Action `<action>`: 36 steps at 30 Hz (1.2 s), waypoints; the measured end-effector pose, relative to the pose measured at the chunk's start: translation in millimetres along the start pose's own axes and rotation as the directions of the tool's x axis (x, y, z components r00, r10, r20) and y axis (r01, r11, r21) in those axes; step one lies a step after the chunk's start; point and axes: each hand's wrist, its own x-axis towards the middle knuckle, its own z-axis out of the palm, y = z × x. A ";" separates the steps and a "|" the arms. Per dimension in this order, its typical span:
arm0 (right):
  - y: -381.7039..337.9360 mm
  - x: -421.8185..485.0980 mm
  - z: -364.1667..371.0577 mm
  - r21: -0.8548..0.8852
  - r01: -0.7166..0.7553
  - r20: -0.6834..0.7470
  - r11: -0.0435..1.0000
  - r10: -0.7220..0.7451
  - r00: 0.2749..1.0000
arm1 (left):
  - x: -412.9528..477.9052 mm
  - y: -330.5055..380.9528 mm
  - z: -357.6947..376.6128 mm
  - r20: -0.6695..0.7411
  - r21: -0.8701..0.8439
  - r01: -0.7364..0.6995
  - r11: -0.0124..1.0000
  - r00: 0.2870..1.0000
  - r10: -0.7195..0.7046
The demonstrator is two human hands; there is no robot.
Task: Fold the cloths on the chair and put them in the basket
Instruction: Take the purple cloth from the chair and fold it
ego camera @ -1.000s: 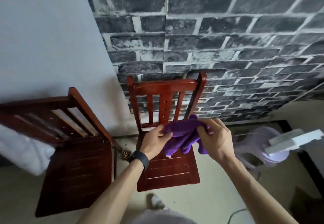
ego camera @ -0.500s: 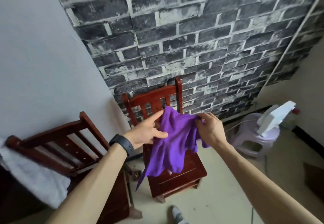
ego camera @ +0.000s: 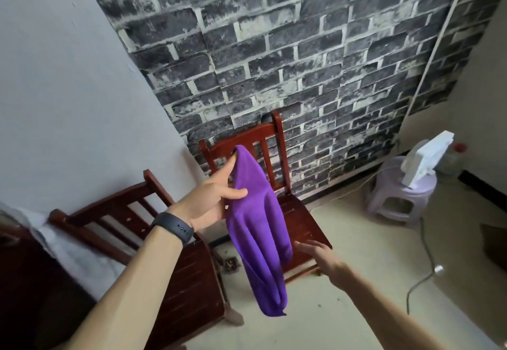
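Observation:
A purple cloth (ego camera: 258,226) hangs long and narrow in the air, in front of a red wooden chair (ego camera: 299,212) that stands against the brick wall. My left hand (ego camera: 211,198) holds the cloth's top edge, thumb across the front and index finger pointing up behind it. My right hand (ego camera: 318,253) is low beside the cloth's lower half, fingers spread and straight, holding nothing. No basket is in view.
A second red wooden chair (ego camera: 175,262) stands at the left with something white (ego camera: 71,245) behind its backrest. A pale purple plastic stool (ego camera: 397,198) with a white device on top stands at the right, a cable trailing over the floor.
My right hand let go of the cloth's top and dropped to its lower part. The cloth now hangs from my left hand alone, raised higher. The view tilted up.

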 end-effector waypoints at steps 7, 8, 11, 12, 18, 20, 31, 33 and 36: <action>-11.3 4.5 65.2 0.018 0.077 0.017 0.997 -0.077 0.997 | -58.1 -10.4 -40.6 -0.075 0.006 -0.006 1.000 0.997 0.007; -14.9 3.9 70.9 0.021 0.081 -0.010 0.996 -0.081 0.997 | -67.0 -14.5 -49.0 -0.114 0.011 -0.001 1.000 0.993 0.002; -15.2 5.3 78.8 0.031 0.108 -0.050 0.994 -0.106 0.993 | -95.0 -27.6 -75.4 -0.202 0.020 0.028 0.999 0.979 -0.024; -14.7 6.4 79.8 0.004 0.148 -0.086 0.989 -0.147 0.985 | -103.5 -33.4 -85.5 -0.213 0.044 0.047 0.998 0.976 -0.036; -27.8 13.1 82.5 -0.569 0.206 -0.151 0.796 -0.348 0.925 | -143.1 -64.9 -131.6 -0.378 0.259 0.173 0.950 0.924 -0.065; -38.9 8.0 90.9 -0.705 0.150 -0.136 0.693 -0.340 0.930 | -153.0 -74.8 -145.8 -0.437 0.347 0.219 0.912 0.898 -0.050; -42.4 1.3 148.6 -0.454 -0.003 -0.070 0.891 -0.032 0.997 | -183.3 -118.4 -199.4 -0.623 0.506 0.394 0.767 0.782 0.009; -36.2 -2.4 154.2 -0.293 -0.055 -0.092 0.955 0.029 0.995 | -191.3 -124.6 -207.9 -0.593 0.550 0.378 0.745 0.805 0.029; -41.3 -6.9 158.7 -0.126 0.078 -0.212 0.989 -0.104 0.972 | -201.4 -136.2 -223.5 -0.620 0.546 0.391 0.741 0.783 0.044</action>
